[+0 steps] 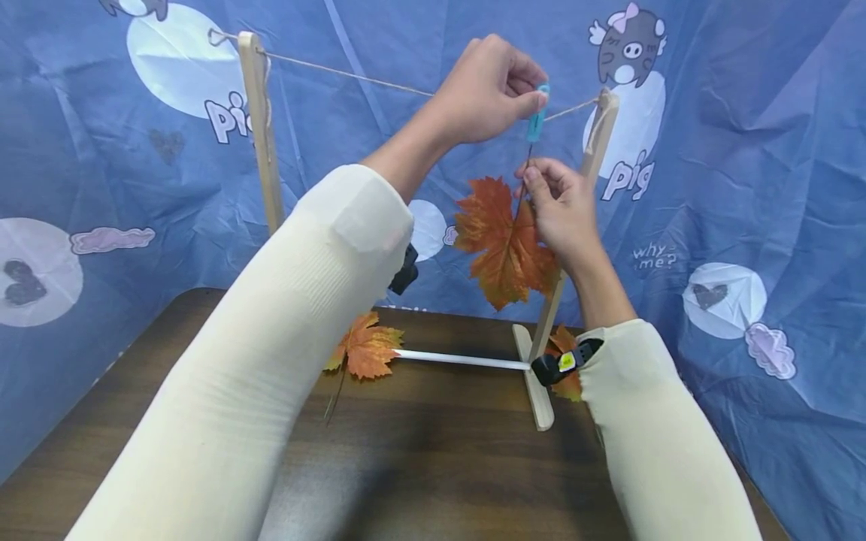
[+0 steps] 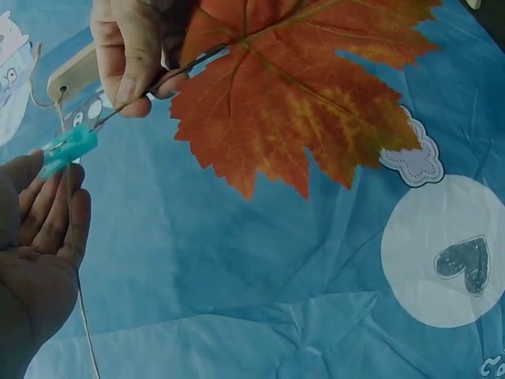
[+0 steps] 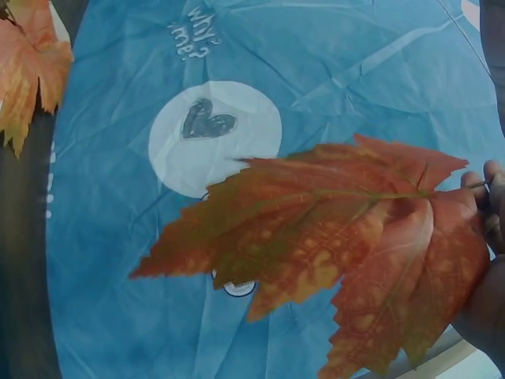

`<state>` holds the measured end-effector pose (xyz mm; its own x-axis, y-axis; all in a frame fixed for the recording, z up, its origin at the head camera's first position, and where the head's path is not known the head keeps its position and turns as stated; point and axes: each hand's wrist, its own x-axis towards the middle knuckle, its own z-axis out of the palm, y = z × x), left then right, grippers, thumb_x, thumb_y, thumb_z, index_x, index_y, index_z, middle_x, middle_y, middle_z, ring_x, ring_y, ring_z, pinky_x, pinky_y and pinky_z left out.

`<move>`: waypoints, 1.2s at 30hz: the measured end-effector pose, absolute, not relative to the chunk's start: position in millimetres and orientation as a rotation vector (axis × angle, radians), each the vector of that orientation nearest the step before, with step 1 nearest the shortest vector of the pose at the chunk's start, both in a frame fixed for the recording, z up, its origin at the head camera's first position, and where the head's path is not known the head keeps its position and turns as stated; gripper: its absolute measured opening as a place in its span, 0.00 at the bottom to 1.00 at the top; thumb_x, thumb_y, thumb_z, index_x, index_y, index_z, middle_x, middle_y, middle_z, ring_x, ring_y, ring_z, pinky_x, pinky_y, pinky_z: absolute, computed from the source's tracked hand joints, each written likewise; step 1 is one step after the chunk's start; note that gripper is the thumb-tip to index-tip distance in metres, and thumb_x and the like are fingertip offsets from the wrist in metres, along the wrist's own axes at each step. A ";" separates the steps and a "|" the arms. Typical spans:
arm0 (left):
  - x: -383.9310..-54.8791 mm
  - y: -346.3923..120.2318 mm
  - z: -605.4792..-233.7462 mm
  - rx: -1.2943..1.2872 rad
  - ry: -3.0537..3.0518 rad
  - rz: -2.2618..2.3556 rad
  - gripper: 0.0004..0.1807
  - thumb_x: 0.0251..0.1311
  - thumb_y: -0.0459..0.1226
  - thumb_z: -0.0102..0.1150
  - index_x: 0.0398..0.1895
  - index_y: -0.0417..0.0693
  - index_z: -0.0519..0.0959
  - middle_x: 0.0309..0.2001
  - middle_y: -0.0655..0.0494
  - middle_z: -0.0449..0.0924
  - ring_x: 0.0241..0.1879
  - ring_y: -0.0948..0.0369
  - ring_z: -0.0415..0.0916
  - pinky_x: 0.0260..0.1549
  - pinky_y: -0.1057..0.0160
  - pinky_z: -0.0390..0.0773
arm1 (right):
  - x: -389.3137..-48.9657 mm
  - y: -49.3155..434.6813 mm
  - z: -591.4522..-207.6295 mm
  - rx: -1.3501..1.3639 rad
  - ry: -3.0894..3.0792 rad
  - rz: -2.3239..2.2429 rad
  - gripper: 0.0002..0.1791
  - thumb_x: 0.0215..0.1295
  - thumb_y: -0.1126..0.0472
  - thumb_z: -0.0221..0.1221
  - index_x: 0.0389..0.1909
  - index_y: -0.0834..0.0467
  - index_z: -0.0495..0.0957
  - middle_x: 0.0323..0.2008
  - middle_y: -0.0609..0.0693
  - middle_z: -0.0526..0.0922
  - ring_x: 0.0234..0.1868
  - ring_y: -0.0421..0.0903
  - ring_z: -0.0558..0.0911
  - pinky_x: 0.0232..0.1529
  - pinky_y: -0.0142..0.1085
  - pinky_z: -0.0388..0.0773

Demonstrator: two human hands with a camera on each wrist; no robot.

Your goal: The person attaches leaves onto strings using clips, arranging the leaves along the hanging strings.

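Observation:
Up at the string, my left hand [image 1: 483, 94] pinches a teal clothespin [image 1: 536, 126] between thumb and fingers. The string [image 2: 82, 316] passes by the clothespin in the left wrist view. Just below it, my right hand [image 1: 567, 207] pinches the thin stem of an orange-red artificial maple leaf [image 1: 504, 244]. The stem's upper end meets the lower end of the clothespin, and the leaf blade hangs down to the left of the right hand. In the right wrist view the leaf [image 3: 339, 229] spreads wide, with only part of the right hand showing at the edge.
The string runs between a left wooden post [image 1: 257, 120] and a right wooden post [image 1: 601, 135]. A white rod [image 1: 460, 359] joins the stand low down, near the wooden foot [image 1: 537, 391]. More maple leaves [image 1: 368, 347] lie on the brown table [image 1: 433, 466]. A blue printed cloth [image 1: 379, 45] hangs behind.

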<state>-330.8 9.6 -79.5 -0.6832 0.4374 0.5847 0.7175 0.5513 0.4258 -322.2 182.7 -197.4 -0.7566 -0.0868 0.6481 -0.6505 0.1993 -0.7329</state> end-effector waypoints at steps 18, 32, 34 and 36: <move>-332.3 6.7 -80.5 -0.978 -2.398 -0.961 0.21 0.74 0.42 0.56 0.65 0.41 0.78 0.54 0.53 0.85 0.52 0.65 0.81 0.55 0.72 0.75 | -316.9 183.1 -191.4 0.571 -2.020 1.409 0.12 0.77 0.60 0.57 0.42 0.65 0.84 0.29 0.51 0.83 0.19 0.40 0.71 0.17 0.29 0.66; -332.6 5.8 -79.0 -0.961 -2.476 -0.971 0.23 0.75 0.43 0.56 0.67 0.42 0.77 0.52 0.53 0.87 0.50 0.64 0.84 0.56 0.71 0.75 | -316.9 180.3 -188.2 0.544 -2.006 1.445 0.12 0.76 0.60 0.59 0.44 0.66 0.85 0.31 0.46 0.85 0.29 0.39 0.78 0.27 0.28 0.70; -332.5 5.2 -78.7 -0.950 -2.486 -0.941 0.23 0.75 0.44 0.56 0.68 0.43 0.76 0.49 0.54 0.88 0.46 0.66 0.83 0.55 0.72 0.75 | -317.0 180.6 -187.9 0.538 -2.005 1.455 0.12 0.76 0.60 0.59 0.44 0.65 0.85 0.31 0.46 0.85 0.28 0.39 0.77 0.26 0.28 0.70; -332.7 4.8 -78.6 -0.942 -2.484 -0.902 0.24 0.76 0.45 0.55 0.69 0.44 0.75 0.45 0.55 0.89 0.38 0.67 0.81 0.49 0.72 0.75 | -317.0 181.3 -187.5 0.534 -2.008 1.454 0.12 0.76 0.60 0.59 0.45 0.66 0.85 0.31 0.45 0.84 0.29 0.39 0.77 0.28 0.28 0.71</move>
